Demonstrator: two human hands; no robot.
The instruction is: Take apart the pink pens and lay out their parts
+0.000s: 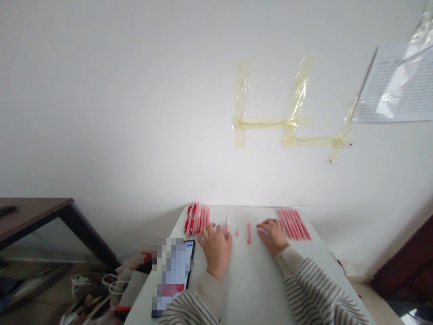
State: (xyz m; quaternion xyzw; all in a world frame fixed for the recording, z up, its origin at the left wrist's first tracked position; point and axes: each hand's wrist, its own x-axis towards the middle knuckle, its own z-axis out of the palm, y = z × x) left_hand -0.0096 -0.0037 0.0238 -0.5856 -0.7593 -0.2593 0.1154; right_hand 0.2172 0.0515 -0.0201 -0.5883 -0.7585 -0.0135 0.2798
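Note:
My left hand (215, 246) rests on a white table (257, 280), its fingers curled beside a row of pink and red pens (196, 219) at the far left. A pen part with a white tip (226, 225) pokes out next to the fingers; whether the hand grips it is unclear. My right hand (274, 234) lies flat with fingers stretched, just left of a second row of pink barrels (294, 223). Between the hands lie a small pink piece (237, 232) and a single pink pen (248, 232).
A phone (174, 275) lies on the table's left edge. A dark wooden table (37, 216) stands at left, with bags and clutter (111, 289) on the floor below. Yellowed tape strips (287, 122) and a taped paper sheet (395, 85) hang on the white wall.

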